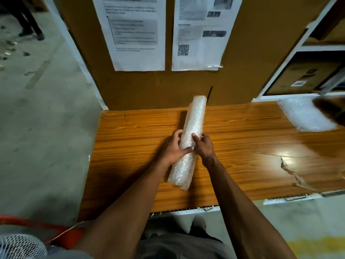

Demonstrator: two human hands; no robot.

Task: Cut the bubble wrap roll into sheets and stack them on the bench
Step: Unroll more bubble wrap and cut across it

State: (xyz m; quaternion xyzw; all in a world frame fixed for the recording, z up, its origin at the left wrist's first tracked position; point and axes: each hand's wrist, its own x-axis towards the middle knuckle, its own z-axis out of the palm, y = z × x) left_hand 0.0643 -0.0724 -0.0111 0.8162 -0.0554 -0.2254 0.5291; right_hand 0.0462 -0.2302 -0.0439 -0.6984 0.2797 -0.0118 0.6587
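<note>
- Wooden bench point(242, 139) with an orange-brown grain, set against a tall cardboard wall point(248, 53); grey concrete floor point(46, 118) on the left.
- Two printed sheets point(138, 32) taped on the cardboard, text too blurred to read; a small square code on the right one.
- White shelf point(298, 47) at the right with a carton point(302, 77) inside.
- Bubble wrap roll point(194, 120) lying on the bench near the middle, long axis running away from the person and leaning a little to the right; far end near the cardboard, near end close to the front edge.
- Left hand point(174, 148) wrapped over the left side of the roll at about its middle, thumb stretched across the top, fingers curled at the far side.
- Right hand point(204, 146) closed on the right side of the roll, thumb pressed on top; the two thumbs almost touching.
- Stack of clear bubble wrap point(306, 114) flat at the far right of the bench, well apart from the roll; partly covered by a dark blurred shape at the frame edge, not identifiable.
- Bright light reflection and a torn strip of surface point(291, 171) on the right part of the bench.
- Orange object point(37, 227) and white netting point(20, 247) at the lower left corner.
- Legs and shoes of another person point(29, 21) at the upper left.
</note>
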